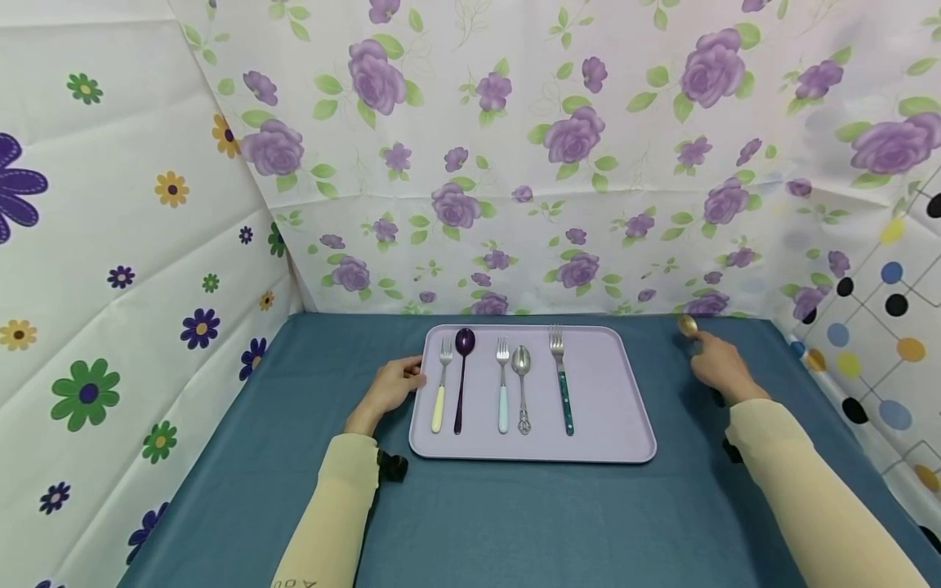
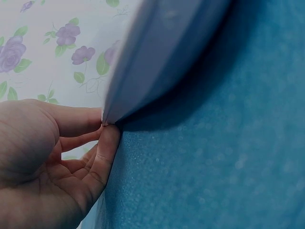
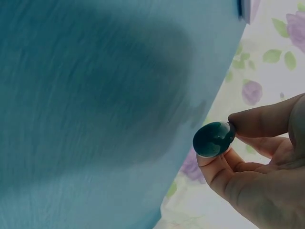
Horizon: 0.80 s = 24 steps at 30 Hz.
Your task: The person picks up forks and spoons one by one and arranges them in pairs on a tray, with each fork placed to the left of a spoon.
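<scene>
My left hand (image 1: 393,384) is at the left rim of a lilac tray (image 1: 603,392); in the left wrist view its thumb and finger pinch that rim (image 2: 143,62). On the tray lie a yellow-handled fork (image 1: 439,400), a dark purple spoon (image 1: 461,384), a pale-blue-handled fork (image 1: 503,392), an ornate silver spoon (image 1: 523,384) and a green-handled fork (image 1: 564,384). Right of the tray, my right hand (image 1: 720,367) holds a gold spoon (image 1: 687,326) above the table. In the right wrist view the spoon's shiny bowl (image 3: 213,139) shows at the fingertips; its handle is hidden.
A blue cloth (image 1: 529,514) covers the table. Behind it hangs a white sheet with purple roses (image 1: 456,204). Another flowered sheet (image 1: 88,392) stands at the left, and a dotted one (image 1: 889,327) at the right.
</scene>
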### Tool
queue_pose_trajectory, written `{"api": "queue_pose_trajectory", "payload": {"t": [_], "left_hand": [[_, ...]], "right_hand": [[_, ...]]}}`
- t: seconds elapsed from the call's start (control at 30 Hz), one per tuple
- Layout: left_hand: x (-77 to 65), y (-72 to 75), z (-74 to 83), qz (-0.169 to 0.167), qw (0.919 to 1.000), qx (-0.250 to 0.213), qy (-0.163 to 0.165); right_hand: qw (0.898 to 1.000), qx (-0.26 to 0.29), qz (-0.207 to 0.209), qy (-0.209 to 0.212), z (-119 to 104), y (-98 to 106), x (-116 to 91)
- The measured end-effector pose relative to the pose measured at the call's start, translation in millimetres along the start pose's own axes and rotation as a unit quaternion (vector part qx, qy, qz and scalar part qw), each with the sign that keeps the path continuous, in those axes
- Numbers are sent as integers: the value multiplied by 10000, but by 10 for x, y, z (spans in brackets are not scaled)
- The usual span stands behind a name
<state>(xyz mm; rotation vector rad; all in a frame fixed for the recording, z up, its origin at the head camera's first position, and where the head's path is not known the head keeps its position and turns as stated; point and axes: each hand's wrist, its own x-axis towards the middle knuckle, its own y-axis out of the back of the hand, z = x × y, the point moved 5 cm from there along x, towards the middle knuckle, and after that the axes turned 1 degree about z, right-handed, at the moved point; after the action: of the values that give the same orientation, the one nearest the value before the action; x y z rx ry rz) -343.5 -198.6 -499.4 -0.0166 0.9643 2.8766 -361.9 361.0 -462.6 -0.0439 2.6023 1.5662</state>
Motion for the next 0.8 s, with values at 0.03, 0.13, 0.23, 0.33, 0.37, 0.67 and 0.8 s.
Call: {"api": "queue_pose_trajectory", "payload": {"t": [0.03, 0.13, 0.23, 0.33, 0.37, 0.67, 0.8], "left_hand": [[0, 0, 0, 2, 10000, 1, -4], [2, -4, 0, 5, 10000, 32, -23], [3, -10, 0, 6, 10000, 58, -35], [-1, -9, 2, 6, 10000, 72, -40], [-2, -10, 3, 8, 10000, 76, -45], [-5, -8, -7, -10, 10000, 35, -21], [0, -3, -1, -8, 10000, 47, -40]], "right_hand": [[10000, -3, -13, 20, -22, -8, -1], [10000, 27, -74, 49, -77, -34, -8], [9999, 58, -120, 85, -143, -53, -22], [9997, 67, -157, 154, -208, -71, -25], [9996, 86, -187, 174, -232, -77, -25], [9983, 284, -488, 165, -414, -179, -13], [9981, 296, -505, 184, -476, -217, -19]]}}
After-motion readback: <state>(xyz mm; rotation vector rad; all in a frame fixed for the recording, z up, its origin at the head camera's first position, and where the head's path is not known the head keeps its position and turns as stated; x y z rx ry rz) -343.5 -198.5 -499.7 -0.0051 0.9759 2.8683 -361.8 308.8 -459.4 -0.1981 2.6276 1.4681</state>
